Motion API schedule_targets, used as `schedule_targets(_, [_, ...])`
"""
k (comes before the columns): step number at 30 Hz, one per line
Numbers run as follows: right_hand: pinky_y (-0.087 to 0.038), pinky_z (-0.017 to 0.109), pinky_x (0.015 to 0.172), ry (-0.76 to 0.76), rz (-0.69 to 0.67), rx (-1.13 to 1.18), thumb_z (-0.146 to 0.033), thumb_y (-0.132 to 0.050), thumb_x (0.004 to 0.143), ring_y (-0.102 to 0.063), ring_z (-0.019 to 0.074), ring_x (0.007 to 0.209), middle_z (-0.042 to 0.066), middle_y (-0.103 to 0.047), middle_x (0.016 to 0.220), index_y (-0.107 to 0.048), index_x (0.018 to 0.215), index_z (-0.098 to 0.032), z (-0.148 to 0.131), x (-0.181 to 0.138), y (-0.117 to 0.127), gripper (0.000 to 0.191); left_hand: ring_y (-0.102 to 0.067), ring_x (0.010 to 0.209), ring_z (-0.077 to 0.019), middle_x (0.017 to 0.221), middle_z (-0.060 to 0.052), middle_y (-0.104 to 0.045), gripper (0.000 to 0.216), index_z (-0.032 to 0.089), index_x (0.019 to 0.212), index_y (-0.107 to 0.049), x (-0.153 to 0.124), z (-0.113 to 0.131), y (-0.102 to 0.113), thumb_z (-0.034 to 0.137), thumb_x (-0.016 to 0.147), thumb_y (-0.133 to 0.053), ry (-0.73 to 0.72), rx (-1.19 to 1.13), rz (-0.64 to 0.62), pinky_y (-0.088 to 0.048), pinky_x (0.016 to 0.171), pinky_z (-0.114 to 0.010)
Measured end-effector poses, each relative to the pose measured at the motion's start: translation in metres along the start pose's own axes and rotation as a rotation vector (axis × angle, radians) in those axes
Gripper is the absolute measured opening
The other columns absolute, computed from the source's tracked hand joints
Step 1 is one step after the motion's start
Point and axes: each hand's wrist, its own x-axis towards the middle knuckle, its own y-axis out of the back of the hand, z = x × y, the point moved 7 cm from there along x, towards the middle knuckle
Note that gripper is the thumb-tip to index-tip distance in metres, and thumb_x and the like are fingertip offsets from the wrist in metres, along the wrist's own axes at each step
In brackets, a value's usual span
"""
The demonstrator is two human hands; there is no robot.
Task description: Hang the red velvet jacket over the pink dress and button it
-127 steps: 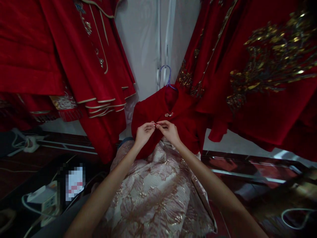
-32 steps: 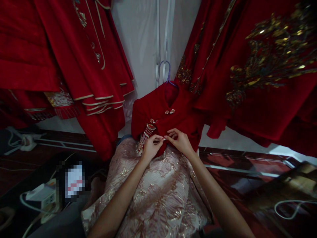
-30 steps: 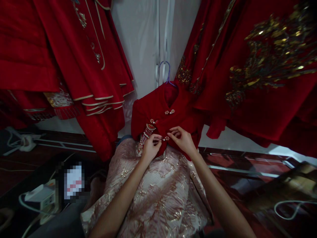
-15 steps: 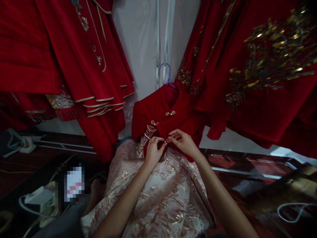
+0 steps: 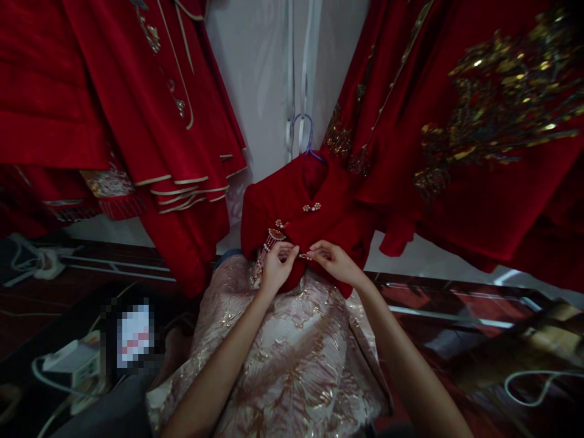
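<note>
A red jacket (image 5: 283, 188) lies over my lap, hung on a purple hanger (image 5: 309, 137). At its lower front, a small jewelled clasp (image 5: 305, 256) shows between my hands. My left hand (image 5: 279, 266) pinches at the clasp's left end, with thumb and forefinger together. At its right end, my right hand (image 5: 335, 261) has its fingertips closed on the clasp. A beaded tassel ornament (image 5: 275, 235) hangs just beside my left hand. Higher on the front sits another pearl-like clasp (image 5: 312, 207). My fingertips partly hide what they grip.
Pale cloth with a gold floral pattern (image 5: 292, 359) covers my lap. Red garments (image 5: 150, 121) hang at the left, and a red garment with gold sequins (image 5: 506, 91) hangs at the right. A white power strip (image 5: 84, 365) with cables lies at lower left, beside a blurred-out screen (image 5: 135, 336).
My left hand has shifted slightly left and up, so the fingertips of both hands are farther apart. More of the clasp shows between them.
</note>
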Motion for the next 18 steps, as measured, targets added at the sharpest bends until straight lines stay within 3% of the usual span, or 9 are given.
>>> schedule_targets(4, [-0.047, 0.03, 0.08, -0.011, -0.218, 0.071, -0.04, -0.057, 0.081, -0.062, 0.014, 0.084, 0.006, -0.066, 0.092, -0.057, 0.092, -0.017, -0.014, -0.012, 0.011, 0.026, -0.062, 0.074, -0.0105, 0.09, -0.007, -0.066, 0.03, 0.014, 0.094, -0.061, 0.027, -0.009, 0.011, 0.039, 0.077, -0.061, 0.227, -0.376, 0.06, -0.051, 0.075, -0.026])
schedule_targets(8, [-0.047, 0.031, 0.083, -0.038, -0.238, 0.103, -0.04, -0.057, 0.081, -0.062, 0.0138, 0.087, 0.005, -0.067, 0.093, -0.057, 0.092, -0.017, -0.021, -0.02, 0.019, 0.026, -0.064, 0.079, -0.011, 0.091, -0.008, -0.068, 0.026, 0.012, 0.088, -0.065, 0.034, -0.007, 0.005, 0.032, 0.072, -0.069, 0.351, -0.605, -0.011, -0.05, 0.088, -0.031])
schedule_targets(12, [-0.048, 0.031, 0.083, -0.047, -0.227, 0.092, -0.042, -0.057, 0.081, -0.063, 0.0141, 0.086, 0.004, -0.067, 0.092, -0.056, 0.091, -0.018, -0.021, -0.019, 0.016, 0.026, -0.065, 0.082, -0.0123, 0.094, -0.009, -0.069, 0.021, 0.012, 0.086, -0.065, 0.03, -0.008, -0.003, 0.027, 0.072, -0.069, 0.398, -0.691, -0.028, -0.049, 0.092, -0.034])
schedule_targets(18, [-0.048, 0.032, 0.082, -0.035, -0.238, 0.078, -0.041, -0.056, 0.081, -0.063, 0.0144, 0.085, 0.004, -0.068, 0.091, -0.057, 0.092, -0.018, -0.021, -0.017, 0.012, 0.026, -0.066, 0.086, -0.0142, 0.098, -0.01, -0.069, 0.024, 0.012, 0.088, -0.066, 0.032, -0.007, -0.001, 0.03, 0.073, -0.066, 0.383, -0.643, 0.013, -0.05, 0.092, -0.036])
